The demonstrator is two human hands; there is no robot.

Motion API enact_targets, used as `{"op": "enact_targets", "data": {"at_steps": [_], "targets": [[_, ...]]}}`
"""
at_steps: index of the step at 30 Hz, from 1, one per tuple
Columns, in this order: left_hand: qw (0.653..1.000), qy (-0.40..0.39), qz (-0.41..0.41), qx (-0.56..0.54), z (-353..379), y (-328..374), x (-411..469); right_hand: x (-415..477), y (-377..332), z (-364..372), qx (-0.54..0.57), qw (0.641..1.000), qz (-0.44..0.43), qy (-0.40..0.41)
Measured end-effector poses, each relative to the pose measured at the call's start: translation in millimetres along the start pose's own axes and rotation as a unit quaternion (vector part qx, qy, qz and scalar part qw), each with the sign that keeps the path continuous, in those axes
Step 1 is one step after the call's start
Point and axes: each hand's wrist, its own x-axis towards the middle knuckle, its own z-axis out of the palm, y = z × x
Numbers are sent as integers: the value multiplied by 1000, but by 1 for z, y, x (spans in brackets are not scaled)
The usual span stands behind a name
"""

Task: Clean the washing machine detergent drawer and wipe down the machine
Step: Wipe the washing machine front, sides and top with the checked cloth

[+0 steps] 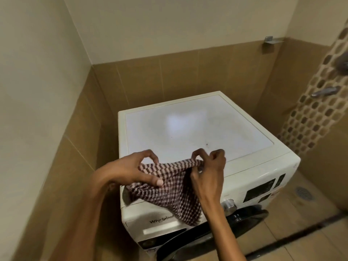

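here both hands hold a checked cloth [169, 187] above the front edge of the white washing machine [197, 125]. the left hand [131, 168] pinches its left end between thumb and fingers, the right hand [209, 166] pinches the bunched right end. the cloth sags over the detergent drawer [150, 223] corner, beside the silver dial [228, 205].

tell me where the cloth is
Head view, lower centre: checked cloth pinched between left hand and right hand, over the front edge of the washing machine.
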Motion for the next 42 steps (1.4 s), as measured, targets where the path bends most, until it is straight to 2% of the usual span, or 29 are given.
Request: {"op": "enact_targets", "data": {"at_steps": [2, 3, 5, 7, 10, 12, 14, 15, 16, 18, 20, 22, 26, 29, 33, 37, 42], "targets": [[1000, -10, -16, -6, -2, 2, -6, 2, -11, -7, 1, 1000, 1, 30], [999, 26, -27, -14, -4, 3, -3, 4, -17, -8, 3, 999, -1, 39], [985, 154, -53, -50, -9, -3, 16, 13, -25, -2, 15, 999, -9, 47], [966, 244, -84, -21, -10, -15, 37, 22, -25, 17, 16, 1000, -19, 18], [942, 292, -157, 58, -3, -43, 61, 17, -20, 51, 0, 993, -20, -121], [906, 347, -201, 136, 10, -57, 63, 4, -7, 77, -71, 974, -76, -200], [866, 415, -196, 201, 27, -64, 62, -6, 5, 94, -141, 938, -150, -280], [863, 436, -163, 197, 37, -64, 64, -8, 8, 98, -171, 913, -177, -325], [877, 433, -116, 175, 47, -64, 67, -7, 12, 101, -198, 888, -200, -364], [923, 362, -39, 123, 68, -70, 76, -3, 17, 104, -240, 848, -243, -406], [943, 308, -11, 123, 84, -83, 80, 4, 21, 101, -265, 821, -270, -427], [928, 321, -16, 187, 92, -99, 83, 15, 25, 96, -254, 809, -284, -447], [893, 357, -82, 263, 93, -106, 91, 29, 34, 94, -205, 829, -297, -427], [881, 363, -123, 276, 86, -103, 107, 23, 32, 108, -230, 844, -288, -389], [867, 367, -156, 299, 69, -112, 117, 25, 22, 131, -220, 846, -284, -395], [850, 367, -180, 333, 42, -129, 130, 31, 10, 160, -194, 862, -274, -381], [832, 415, -230, 287, 35, -129, 149, 55, 5, 177, -166, 849, -304, -399]]}}
